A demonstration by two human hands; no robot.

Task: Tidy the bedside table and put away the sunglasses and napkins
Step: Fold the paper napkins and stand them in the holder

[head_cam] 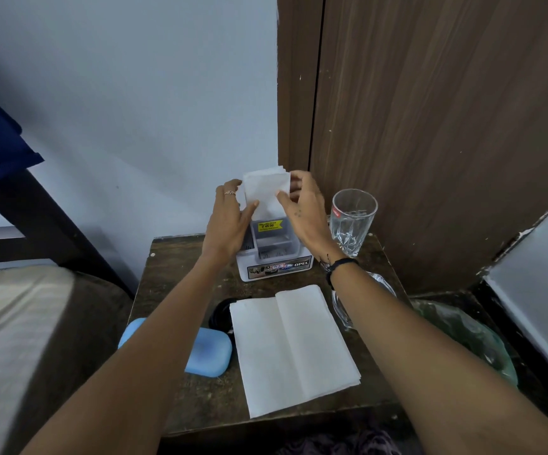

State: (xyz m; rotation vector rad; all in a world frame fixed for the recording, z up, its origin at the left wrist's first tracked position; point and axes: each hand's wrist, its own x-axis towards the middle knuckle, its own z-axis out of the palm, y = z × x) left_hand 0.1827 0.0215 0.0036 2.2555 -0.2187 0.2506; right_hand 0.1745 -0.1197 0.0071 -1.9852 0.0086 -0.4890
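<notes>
Dark, worn wooden counter. Large creased white paper napkin lies flat, nearest the camera, in front of the white plastic organiser box. Pale blue rounded case left of that napkin. Clear cut-glass tumbler right of box. Above box, left hand and right hand, fingers pinching a small folded white napkin upright.

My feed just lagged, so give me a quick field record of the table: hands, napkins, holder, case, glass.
left hand: holds folded napkins' left edge
right hand: holds their right edge
folded napkins: upright, above the holder
holder: white, at table's rear
flat napkin: unfolded, on the table front
case: blue, shut, left of flat napkin
glass: upright, right of holder
sunglasses: not clearly visible
</notes>
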